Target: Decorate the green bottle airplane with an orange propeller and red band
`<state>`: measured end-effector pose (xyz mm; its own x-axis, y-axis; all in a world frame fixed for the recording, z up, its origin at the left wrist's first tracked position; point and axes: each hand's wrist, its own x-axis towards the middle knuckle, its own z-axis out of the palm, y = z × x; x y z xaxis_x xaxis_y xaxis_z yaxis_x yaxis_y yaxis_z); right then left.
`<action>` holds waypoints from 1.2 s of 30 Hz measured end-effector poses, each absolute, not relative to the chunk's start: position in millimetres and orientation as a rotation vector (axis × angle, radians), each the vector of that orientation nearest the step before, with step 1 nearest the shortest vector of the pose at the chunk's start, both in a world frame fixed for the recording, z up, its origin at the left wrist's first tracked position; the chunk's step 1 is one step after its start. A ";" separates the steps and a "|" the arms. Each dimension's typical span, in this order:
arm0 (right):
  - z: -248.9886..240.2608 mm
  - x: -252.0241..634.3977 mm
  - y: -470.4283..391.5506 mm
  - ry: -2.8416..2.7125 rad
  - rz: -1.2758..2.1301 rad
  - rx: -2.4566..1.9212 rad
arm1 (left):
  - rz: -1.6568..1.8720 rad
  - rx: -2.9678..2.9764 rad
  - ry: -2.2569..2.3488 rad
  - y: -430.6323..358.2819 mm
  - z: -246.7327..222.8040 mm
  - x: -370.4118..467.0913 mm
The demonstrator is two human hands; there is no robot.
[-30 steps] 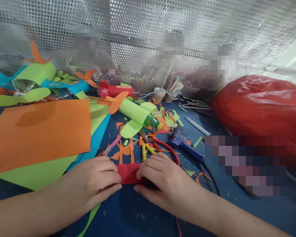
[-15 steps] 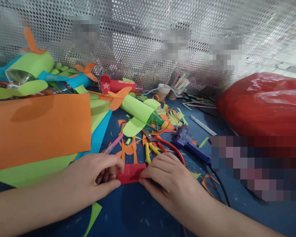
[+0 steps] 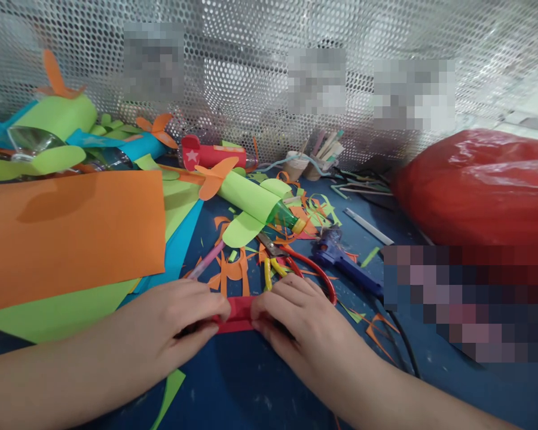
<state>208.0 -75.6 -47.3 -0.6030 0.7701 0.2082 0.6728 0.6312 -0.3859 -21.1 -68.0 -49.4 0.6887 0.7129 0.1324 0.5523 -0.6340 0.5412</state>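
Red paper (image 3: 239, 312) pinched in closely curled fingers of left hand (image 3: 183, 316) and right hand (image 3: 298, 313), just nearside of scissors (image 3: 273, 246); at risk of skewing under uneven pressure.

no legible text, no readable labels, brands, numbers or signs

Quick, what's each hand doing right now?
Left hand: closed on the red paper.
Right hand: closed on the red paper's other end.
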 end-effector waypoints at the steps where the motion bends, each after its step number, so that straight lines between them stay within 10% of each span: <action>1: -47.2 208.0 -75.4 -2.511 0.385 -1.154 | 0.468 2.446 0.965 -68.1 -49.2 -20.7; 36: -42.8 221.1 -73.6 -2.722 -0.083 -0.647 | 0.401 3.157 0.573 -70.8 -45.4 -17.5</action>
<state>221.1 -73.6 -42.8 -0.8381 0.4267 0.3399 0.4467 0.8944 -0.0213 -17.5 -70.8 -45.4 0.9067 0.3340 0.2577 0.3567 -0.9331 -0.0453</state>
